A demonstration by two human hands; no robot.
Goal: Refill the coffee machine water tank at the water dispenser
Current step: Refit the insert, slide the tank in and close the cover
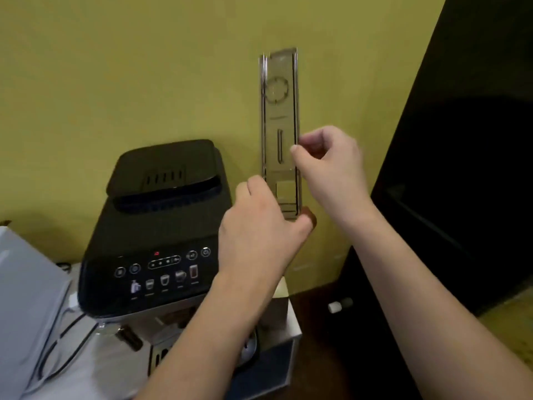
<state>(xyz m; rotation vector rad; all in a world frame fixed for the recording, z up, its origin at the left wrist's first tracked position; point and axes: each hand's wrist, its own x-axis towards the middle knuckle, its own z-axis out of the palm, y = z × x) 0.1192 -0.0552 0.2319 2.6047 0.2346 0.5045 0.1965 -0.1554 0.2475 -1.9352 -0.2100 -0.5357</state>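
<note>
A long, narrow, clear water tank lid stands upright in front of the yellow-green wall, to the right of the black coffee machine. My left hand grips the lid's lower end, thumb under its bottom edge. My right hand pinches the lid's right edge about halfway up. The tank itself is hidden behind my left arm; only a clear wall shows near the machine's right side. No water dispenser is in view.
The machine stands on a white surface with a dark cable at the left. A pale box sits at the far left. A large black cabinet or appliance fills the right. A small white object lies on the dark floor.
</note>
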